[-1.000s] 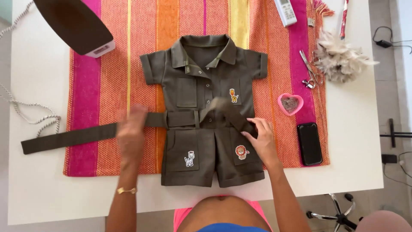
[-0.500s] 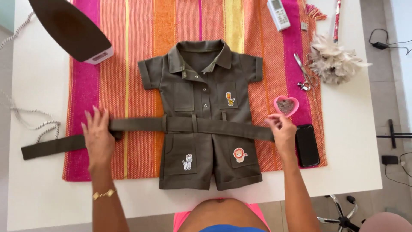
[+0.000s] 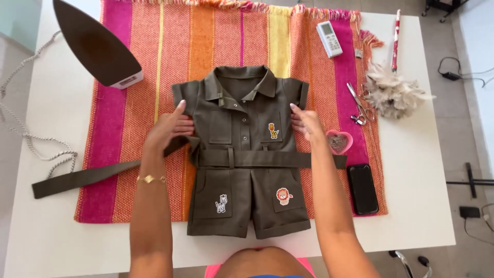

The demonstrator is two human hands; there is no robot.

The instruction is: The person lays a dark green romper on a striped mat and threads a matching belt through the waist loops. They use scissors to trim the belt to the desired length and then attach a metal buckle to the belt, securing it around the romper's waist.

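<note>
Lying flat mid-cloth (image 3: 128, 103) on the counter (image 3: 422, 170): olive romper (image 3: 247, 154), belt (image 3: 87, 177) trailing left unfastened. Pressing its sides, left hand (image 3: 167, 128) and right hand (image 3: 309, 123), fingers extended, gripping nothing. Folding seemingly just starting.

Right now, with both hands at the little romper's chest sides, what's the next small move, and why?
Probably sweep both palms outward over the romper. The left hand and right hand rest flat at its sides under the sleeves, and the belt trails long to the left, so even that after.
</note>
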